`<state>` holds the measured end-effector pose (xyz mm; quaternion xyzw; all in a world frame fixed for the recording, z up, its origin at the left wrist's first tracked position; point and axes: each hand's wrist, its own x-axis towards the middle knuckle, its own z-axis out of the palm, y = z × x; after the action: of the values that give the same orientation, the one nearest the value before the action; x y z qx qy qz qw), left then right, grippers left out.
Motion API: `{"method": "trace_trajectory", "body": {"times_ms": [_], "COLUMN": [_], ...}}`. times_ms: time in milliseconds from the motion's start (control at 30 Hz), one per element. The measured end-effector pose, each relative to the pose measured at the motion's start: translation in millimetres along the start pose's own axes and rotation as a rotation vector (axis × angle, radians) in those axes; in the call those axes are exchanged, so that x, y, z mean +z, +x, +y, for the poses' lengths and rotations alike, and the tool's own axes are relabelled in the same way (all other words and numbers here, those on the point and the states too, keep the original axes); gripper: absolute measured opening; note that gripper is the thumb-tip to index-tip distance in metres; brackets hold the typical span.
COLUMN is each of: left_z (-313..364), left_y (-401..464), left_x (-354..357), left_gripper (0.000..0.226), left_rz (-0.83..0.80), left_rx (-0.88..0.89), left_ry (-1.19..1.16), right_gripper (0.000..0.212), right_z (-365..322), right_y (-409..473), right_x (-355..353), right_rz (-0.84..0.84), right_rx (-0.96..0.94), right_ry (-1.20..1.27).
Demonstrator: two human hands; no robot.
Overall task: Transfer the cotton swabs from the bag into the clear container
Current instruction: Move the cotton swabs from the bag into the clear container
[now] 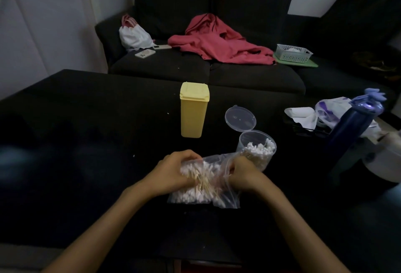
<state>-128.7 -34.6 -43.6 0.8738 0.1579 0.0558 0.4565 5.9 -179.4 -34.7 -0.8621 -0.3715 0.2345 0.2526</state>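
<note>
A clear plastic bag (204,194) full of white-tipped cotton swabs lies on the dark table in front of me. My left hand (173,170) grips the bag's left side, fingers curled over the swabs. At the bag's right side my right hand (240,173) pinches the plastic near the opening. Just behind the right hand stands the clear round container (258,149), holding many swabs upright. Its hinged lid (240,119) is flipped open and stands up at the back left.
A tall yellow lidded box (193,109) stands behind the bag. At the right are a dark blue bottle (355,127), crumpled white paper (303,115) and a plastic bag. Behind the table is a dark sofa with a red garment (219,42), phones and a white basket (293,52).
</note>
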Motion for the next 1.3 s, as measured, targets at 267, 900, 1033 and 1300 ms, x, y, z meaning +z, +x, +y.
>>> {"method": "trace_trajectory", "body": {"times_ms": [267,900,1033,1300], "left_z": [-4,-1,-3,-3], "left_y": [2,5,8,5], "left_x": [-1,-2,-1,-5], "left_gripper": [0.041,0.041,0.037,0.033], "left_rz": [0.019,-0.043,-0.026,-0.047], "left_rx": [-0.057,-0.178,-0.203,-0.155], "left_ry": [-0.038,-0.147,-0.156,-0.168], "right_gripper": [0.019,0.022,0.019,0.019], "right_z": [6,5,3,6], "right_y": [-7,-4,-2,-2], "right_x": [-8,-19,-13,-24], "right_rz": [-0.147,-0.099,-0.054,-0.011], "right_rx": [0.047,0.074,0.044,-0.047], "right_ry": [-0.017,0.346,0.375,0.389]}}
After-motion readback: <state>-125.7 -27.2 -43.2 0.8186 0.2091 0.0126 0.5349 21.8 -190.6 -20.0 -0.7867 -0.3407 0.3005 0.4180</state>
